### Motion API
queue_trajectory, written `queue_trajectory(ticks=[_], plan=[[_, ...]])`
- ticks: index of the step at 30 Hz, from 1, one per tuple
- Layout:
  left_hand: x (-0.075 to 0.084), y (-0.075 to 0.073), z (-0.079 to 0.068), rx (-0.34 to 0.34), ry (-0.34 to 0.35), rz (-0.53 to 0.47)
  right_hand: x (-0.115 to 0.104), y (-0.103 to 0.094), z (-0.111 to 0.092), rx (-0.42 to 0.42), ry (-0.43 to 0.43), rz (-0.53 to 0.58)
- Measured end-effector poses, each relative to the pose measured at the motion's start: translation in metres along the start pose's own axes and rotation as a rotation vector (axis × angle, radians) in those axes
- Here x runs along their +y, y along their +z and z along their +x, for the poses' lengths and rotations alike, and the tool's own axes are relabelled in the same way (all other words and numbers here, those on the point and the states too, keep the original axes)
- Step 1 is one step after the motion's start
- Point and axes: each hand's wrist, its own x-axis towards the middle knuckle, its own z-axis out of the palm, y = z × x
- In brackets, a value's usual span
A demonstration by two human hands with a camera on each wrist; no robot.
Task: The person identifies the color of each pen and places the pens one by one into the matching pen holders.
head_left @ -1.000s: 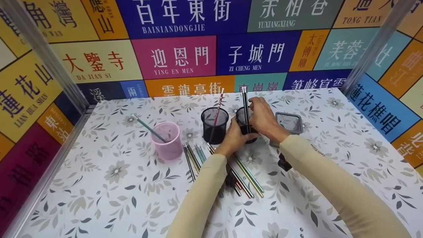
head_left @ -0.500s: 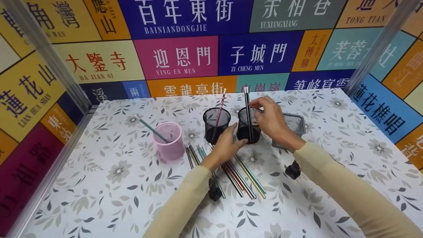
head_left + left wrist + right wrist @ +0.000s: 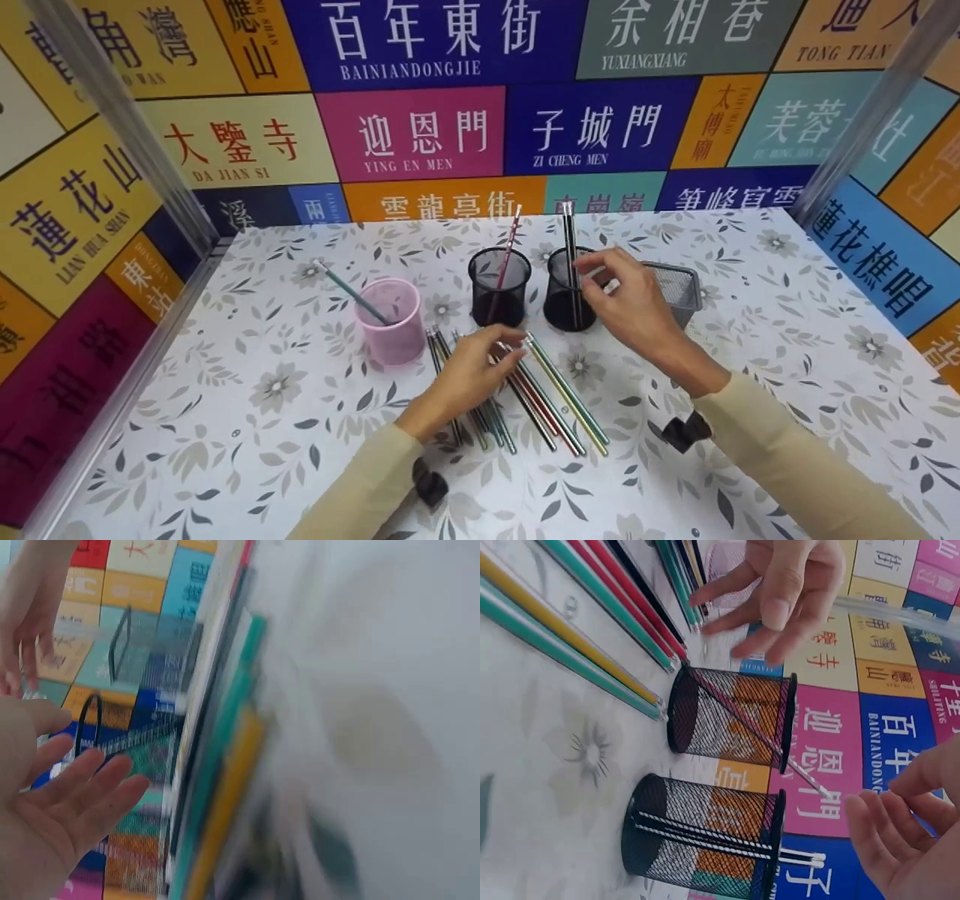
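Observation:
My left hand (image 3: 472,367) hovers above several loose pencils (image 3: 566,405), its fingers relaxed and holding nothing. Beside the rim of the right black mesh pencil cup (image 3: 562,304) is my right hand (image 3: 634,300), fingers loosely bent with nothing between them. Black pencils (image 3: 705,836) stand in that cup, their white-tipped ends above the rim. To its left, the other black mesh pencil cup (image 3: 484,289) holds one red patterned pencil (image 3: 508,244) at a slant. A pink cup (image 3: 394,334) farther left has a teal pencil (image 3: 349,291) leaning in it.
A grey mesh basket (image 3: 679,292) sits behind my right hand, partly hidden by it. The table is covered with a floral cloth (image 3: 262,442). Colourful panels with lettering (image 3: 420,135) form the back wall, and clear corner posts stand at both sides.
My left hand has let go of the right black cup and drawn back toward me and left, over the pencils. My right hand has moved right, away from the black pencils standing in the cup.

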Motion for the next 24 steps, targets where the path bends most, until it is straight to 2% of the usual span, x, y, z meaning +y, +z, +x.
queue_trajectory(ticks=[3,5,9,11,14,17,20,24], plan=[[-0.007,-0.016,-0.014,0.015,-0.049,0.004,0.002,0.001,-0.011,-0.024,0.012,-0.014],[-0.011,-0.025,-0.024,0.048,-0.087,0.046,0.004,0.003,-0.016,-0.032,0.02,-0.018],[-0.018,-0.041,-0.046,0.107,-0.156,0.242,0.008,0.008,-0.022,-0.029,0.012,-0.013],[-0.021,-0.048,-0.056,0.113,-0.193,0.341,0.01,0.012,-0.023,-0.036,0.0,-0.013],[-0.024,-0.061,-0.069,0.084,-0.297,0.392,0.013,0.017,-0.025,-0.088,0.009,-0.03],[-0.03,-0.077,-0.078,0.026,-0.406,0.422,0.017,0.02,-0.027,-0.177,0.069,-0.053],[-0.037,-0.095,-0.082,-0.041,-0.503,0.432,0.021,0.024,-0.029,-0.262,0.148,-0.075],[-0.047,-0.119,-0.084,-0.067,-0.6,0.424,0.03,0.031,-0.03,-0.354,0.214,-0.111]])
